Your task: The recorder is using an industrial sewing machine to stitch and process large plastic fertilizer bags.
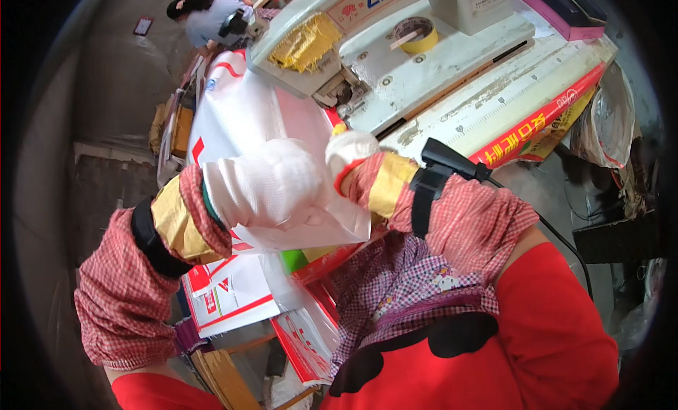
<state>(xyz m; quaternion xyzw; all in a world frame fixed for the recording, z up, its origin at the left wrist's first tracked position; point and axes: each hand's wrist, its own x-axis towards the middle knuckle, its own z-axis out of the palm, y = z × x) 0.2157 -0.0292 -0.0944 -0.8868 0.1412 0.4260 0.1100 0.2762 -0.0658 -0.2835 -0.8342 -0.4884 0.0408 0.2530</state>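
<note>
Both my hands wear white gloves and checked red sleeve covers. My left hand (272, 184) lies flat on a white woven plastic bag (240, 113) with red print, pressing it down on the machine bed. My right hand (351, 150) pinches the bag's right edge just in front of the pale green sewing machine head (311, 28). The bag stretches away from me under the machine. A black strap with a small black device (441, 163) sits on my right forearm.
A roll of yellow tape (417, 34) rests on the machine's white bed. A stack of printed white bags (233, 297) lies below my left arm. A pink box (558, 11) is at the far right. Another person (208, 14) works at the far end.
</note>
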